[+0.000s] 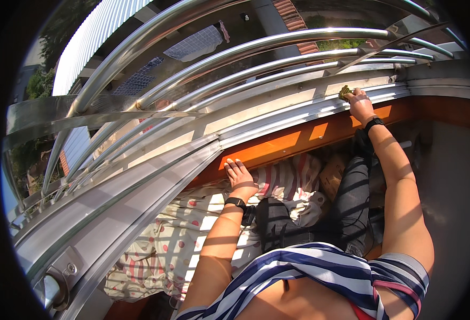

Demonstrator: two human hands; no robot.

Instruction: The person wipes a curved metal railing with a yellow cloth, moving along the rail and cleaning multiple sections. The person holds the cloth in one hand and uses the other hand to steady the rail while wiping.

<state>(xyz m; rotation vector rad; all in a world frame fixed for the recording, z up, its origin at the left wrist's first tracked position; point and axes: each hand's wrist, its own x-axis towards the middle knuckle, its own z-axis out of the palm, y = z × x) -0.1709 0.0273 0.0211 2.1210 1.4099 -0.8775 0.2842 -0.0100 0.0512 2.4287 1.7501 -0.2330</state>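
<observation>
My right hand (361, 105) grips a crumpled olive-green cloth (344, 93) at the metal window track (315, 105), towards the track's right end. With fingers spread a little, my left hand (240, 176) rests on the orange wooden sill board (259, 150) near its left end, holding nothing. Both wrists wear black bands. Stripes of sun and shadow fall across the track, the board and my arms.
Curved metal security bars (235, 50) run outside the window. At the left is a sliding window frame (139, 192) with a latch (61, 280). Below lie dotted bedding (183, 236) and a cardboard box (333, 174). Laundry (197, 42) hangs outside, far below.
</observation>
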